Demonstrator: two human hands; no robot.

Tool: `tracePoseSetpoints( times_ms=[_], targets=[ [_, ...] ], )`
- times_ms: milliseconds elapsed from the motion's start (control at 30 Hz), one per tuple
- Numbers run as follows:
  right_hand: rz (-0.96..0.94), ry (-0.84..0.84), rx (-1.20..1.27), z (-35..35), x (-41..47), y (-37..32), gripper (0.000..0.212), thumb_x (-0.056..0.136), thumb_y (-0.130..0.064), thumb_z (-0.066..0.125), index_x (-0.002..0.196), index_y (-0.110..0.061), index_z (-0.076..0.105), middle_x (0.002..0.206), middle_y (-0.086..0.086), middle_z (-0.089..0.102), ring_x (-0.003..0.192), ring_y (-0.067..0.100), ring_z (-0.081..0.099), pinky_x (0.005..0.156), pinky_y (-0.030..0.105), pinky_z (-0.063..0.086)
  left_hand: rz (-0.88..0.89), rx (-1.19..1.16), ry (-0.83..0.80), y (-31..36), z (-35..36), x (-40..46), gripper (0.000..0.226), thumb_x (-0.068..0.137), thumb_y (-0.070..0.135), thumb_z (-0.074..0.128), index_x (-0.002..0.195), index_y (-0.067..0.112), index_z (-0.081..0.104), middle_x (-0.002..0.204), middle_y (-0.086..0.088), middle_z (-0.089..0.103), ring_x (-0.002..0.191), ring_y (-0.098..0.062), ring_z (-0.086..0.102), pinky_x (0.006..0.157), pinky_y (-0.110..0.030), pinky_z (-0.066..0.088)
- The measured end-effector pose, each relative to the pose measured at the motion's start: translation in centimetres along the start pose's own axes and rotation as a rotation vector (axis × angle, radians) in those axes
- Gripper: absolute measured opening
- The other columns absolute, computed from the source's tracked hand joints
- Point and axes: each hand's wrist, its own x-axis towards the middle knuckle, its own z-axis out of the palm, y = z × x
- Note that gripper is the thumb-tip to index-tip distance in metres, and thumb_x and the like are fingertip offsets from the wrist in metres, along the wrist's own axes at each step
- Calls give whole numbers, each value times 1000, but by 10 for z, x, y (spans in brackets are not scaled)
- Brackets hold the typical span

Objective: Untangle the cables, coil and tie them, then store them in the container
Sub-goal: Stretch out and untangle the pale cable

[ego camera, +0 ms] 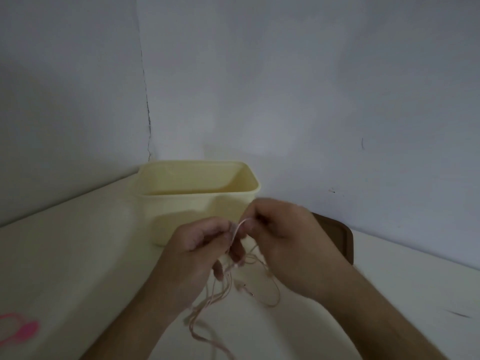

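Observation:
A thin pale pink cable (259, 289) hangs in loose tangled loops below both hands and trails onto the white table. My left hand (197, 250) pinches a bunch of its strands between thumb and fingers. My right hand (283, 240) pinches a short arched piece of the same cable just beside the left fingertips. Both hands are held above the table, in front of the pale yellow container (200, 201), which stands open and looks empty.
A brown lid (340, 237) lies flat behind my right hand, against the wall. A bright pink cable or band (20, 328) lies at the table's left edge. The white table (78, 255) sits in a corner of grey walls.

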Motion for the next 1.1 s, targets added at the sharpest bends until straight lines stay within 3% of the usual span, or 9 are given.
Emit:
tracePoseSetpoints(
  times_ms=[100,233,333,467,600,700,833,1000,1100],
  targets=[
    [72,131,76,-9,1,3,27,104,-21,62,77,-25,67,69,-2,66,61,19,58,59,32,49,-62,-143,-80,3,-3,-1,26,89,20,59,85,0,75,70,-19,63,67,-32,63,51,-33,43],
    [149,97,146,-3,3,6,27,102,-30,67,76,-22,69,68,11,64,61,31,59,58,42,51,-121,-368,-171,7,-10,-3,29,89,25,74,84,-4,72,64,-14,55,52,-23,51,46,-25,39],
    [136,40,116,10,2,7,33,102,-36,67,75,-18,71,55,-3,52,48,9,44,51,24,38,-139,-527,-265,10,-14,-6,41,74,35,92,86,-2,77,64,-13,63,46,-18,55,44,-20,43],
    [130,-131,-6,27,-4,4,35,108,-32,53,78,-21,68,67,-8,63,58,7,53,58,24,41,-76,-555,21,12,-8,-3,27,82,24,75,98,5,83,96,-15,81,85,-22,80,50,-21,53],
    [85,-290,-84,28,-7,-5,31,110,-33,51,91,-18,70,70,-5,59,61,9,53,60,27,43,16,-373,173,12,-8,3,30,96,4,56,122,2,71,118,-14,78,112,-27,75,58,-25,60],
    [40,-235,-113,16,-6,-10,30,109,-32,53,87,-20,68,66,-9,57,62,7,54,60,25,41,66,-41,201,3,-5,2,24,101,6,61,115,14,78,105,-4,82,97,-19,78,66,-34,63],
    [15,-122,-84,0,-2,-4,31,106,-29,60,77,-24,67,65,-14,63,63,6,60,58,22,43,44,83,-26,-1,2,-1,20,94,17,64,90,26,81,78,-2,76,68,-12,67,55,-28,50],
    [47,46,86,-2,2,8,30,104,-31,65,76,-20,69,70,5,64,55,6,50,61,34,47,-100,-307,-191,7,-5,-4,26,93,21,61,87,0,76,69,-14,61,58,-22,54,47,-28,41],
    [48,23,88,12,2,11,29,106,-25,60,79,-21,67,69,-4,63,62,9,55,62,32,46,-55,-502,-136,13,-4,-7,20,91,16,72,99,0,81,87,-18,76,73,-23,73,47,-24,48]
  ],
)
